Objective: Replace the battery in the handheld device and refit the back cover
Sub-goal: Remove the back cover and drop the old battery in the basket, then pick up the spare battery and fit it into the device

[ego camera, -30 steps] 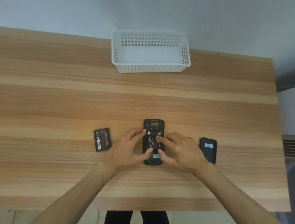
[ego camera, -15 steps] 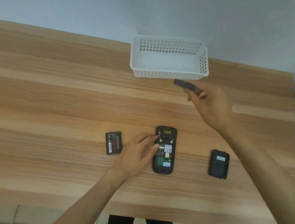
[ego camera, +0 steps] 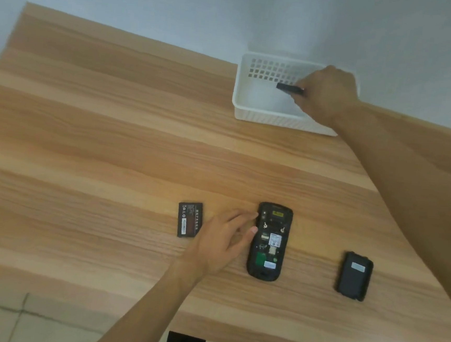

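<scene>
- A wooden table (ego camera: 112, 139) carries everything, with a white basket (ego camera: 254, 113) at its far edge
- The handheld device (ego camera: 269, 241) lies face down near the front, its bay open and empty
- The back cover (ego camera: 354, 276) rests well to its right
- The right hand (ego camera: 327, 95) is pinched shut on the old battery (ego camera: 289, 89) over the basket
- The left hand (ego camera: 219, 242), fingers loosely spread and holding nothing, touches the device's edge
- The replacement battery (ego camera: 189, 219), judged light, rigid and smooth, is best pinched by its long edges

I see a white basket (ego camera: 254, 113), black device (ego camera: 268, 242), cover (ego camera: 354, 276) and red-labelled battery (ego camera: 189, 219), on a wood-grain table (ego camera: 113, 133).
</scene>
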Motion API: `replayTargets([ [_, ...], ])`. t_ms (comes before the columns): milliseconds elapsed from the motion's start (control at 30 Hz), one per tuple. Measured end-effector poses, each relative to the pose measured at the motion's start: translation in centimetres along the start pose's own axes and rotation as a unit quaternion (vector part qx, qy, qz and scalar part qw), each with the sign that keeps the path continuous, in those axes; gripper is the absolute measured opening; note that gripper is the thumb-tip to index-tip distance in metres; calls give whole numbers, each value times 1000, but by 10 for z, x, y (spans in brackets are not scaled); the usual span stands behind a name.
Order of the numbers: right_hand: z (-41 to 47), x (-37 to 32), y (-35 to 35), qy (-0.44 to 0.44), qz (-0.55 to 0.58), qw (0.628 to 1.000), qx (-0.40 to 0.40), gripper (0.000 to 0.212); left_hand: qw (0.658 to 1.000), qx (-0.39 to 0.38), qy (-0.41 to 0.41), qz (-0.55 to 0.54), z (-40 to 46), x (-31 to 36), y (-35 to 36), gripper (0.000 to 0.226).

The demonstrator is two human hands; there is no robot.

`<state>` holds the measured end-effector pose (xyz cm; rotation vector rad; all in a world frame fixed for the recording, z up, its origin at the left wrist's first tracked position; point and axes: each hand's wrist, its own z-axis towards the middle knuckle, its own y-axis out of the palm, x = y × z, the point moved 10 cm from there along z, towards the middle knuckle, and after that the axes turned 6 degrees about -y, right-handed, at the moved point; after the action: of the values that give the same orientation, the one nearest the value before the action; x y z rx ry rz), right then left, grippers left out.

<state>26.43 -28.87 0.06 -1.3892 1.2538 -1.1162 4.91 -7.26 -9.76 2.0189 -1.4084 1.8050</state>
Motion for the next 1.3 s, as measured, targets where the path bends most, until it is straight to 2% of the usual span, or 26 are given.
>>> replayTargets([
  [100,6,-4,9,-11,-34,999,-23,27,1000,9,8,-4,-2,2,-2,43],
  [200,10,-9,15,-7,-16,998,-54,22,1000,19,15,-1,-4,3,-4,42],
  [333,17,-11,23,4,34,996,-88,37,1000,15,9,4,-5,2,-3,46],
  [467,15,-7,24,24,70,992,-100,30,1000,10,9,18,-6,3,-2,46],
  [567,-1,-4,5,31,92,993,-64,23,999,5,26,40,-10,5,-3,43],
  [667,-33,6,-24,67,144,987,28,22,997,9,40,64,-19,3,-11,37],
  [767,-83,8,-44,90,220,963,131,22,994,40,55,87,-32,-6,-30,36],
  [833,-119,4,-39,98,260,947,161,21,989,75,60,109,-41,-14,-49,40],
  [933,-167,-1,-9,114,300,934,159,22,983,109,40,142,-50,-36,-78,63],
  [1033,-205,-6,30,128,322,929,127,27,979,88,24,183,-51,-60,-89,86],
  [1300,-275,-31,78,144,347,923,88,35,976,62,43,202,-46,-63,-93,74],
])
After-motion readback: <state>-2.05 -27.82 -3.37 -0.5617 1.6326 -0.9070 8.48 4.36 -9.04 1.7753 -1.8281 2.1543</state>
